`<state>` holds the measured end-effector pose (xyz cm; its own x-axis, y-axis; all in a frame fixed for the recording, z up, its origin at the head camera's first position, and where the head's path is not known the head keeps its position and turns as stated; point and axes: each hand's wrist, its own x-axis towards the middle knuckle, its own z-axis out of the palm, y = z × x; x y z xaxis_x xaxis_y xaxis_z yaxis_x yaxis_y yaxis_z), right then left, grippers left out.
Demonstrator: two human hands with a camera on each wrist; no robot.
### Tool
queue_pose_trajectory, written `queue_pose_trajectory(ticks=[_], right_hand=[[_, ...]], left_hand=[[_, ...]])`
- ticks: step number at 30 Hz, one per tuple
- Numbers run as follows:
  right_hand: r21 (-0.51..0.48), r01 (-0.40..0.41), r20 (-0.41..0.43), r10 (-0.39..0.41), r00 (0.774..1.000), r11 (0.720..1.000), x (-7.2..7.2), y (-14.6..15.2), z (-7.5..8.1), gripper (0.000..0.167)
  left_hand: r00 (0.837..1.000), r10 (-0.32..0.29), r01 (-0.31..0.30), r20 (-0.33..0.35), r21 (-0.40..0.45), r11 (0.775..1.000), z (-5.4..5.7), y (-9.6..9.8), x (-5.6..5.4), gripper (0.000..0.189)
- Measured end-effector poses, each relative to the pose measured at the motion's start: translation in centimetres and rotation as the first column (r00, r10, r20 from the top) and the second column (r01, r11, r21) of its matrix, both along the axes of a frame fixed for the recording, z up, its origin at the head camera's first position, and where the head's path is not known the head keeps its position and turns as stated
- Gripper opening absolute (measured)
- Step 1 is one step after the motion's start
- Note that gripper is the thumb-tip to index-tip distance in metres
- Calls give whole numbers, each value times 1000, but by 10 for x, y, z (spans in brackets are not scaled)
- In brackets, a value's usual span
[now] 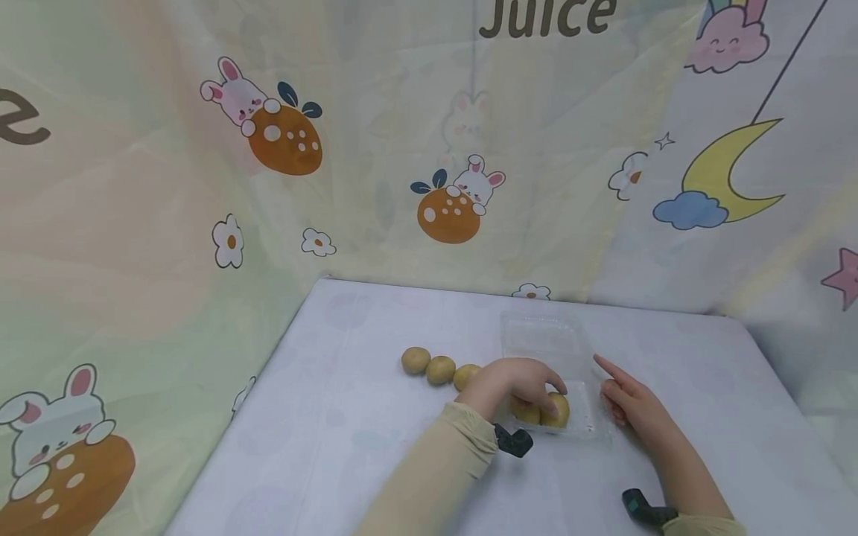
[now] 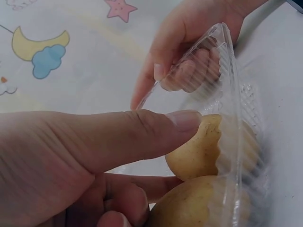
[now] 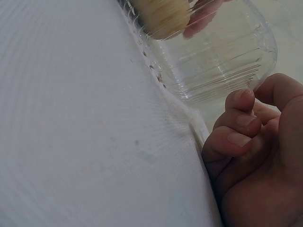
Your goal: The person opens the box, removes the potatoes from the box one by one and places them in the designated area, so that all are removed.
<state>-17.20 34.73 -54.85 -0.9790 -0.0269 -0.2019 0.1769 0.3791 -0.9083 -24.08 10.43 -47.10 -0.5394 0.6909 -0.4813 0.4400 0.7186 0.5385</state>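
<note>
A clear plastic box [image 1: 582, 432] lies on the table with its lid [image 1: 543, 335] folded back. Two potatoes sit in the box side by side. My left hand [image 1: 526, 381] reaches in from the left and holds the right-hand potato [image 1: 556, 411] between thumb and fingers; its index finger lies between that one and the other potato [image 2: 187, 208]. Just right of the box is my right hand [image 1: 630, 402], index finger straight and the other fingers curled in, empty. Its fingertips come right up to the box wall in the right wrist view.
Left of the box, three potatoes [image 1: 440, 370] lie in a slanting row, the nearest partly behind my left wrist. The white-covered table [image 1: 315, 417] ends at a printed cloth backdrop [image 1: 375, 89] behind and on the left. Dark straps [image 1: 512, 441] circle both wrists.
</note>
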Motion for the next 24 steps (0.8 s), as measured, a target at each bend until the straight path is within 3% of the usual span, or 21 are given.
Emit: queue_pose_trajectory(ticks=[14, 24], right_hand=[[-29, -15, -26, 14, 1000, 999, 0, 1, -3, 56], [-45, -37, -56, 35, 998, 998, -1, 2, -6, 55]], left_hand=[[999, 5, -7, 36, 43, 999, -9, 4, -3, 43], [999, -33, 32, 13, 61, 998, -17, 7, -4, 38]])
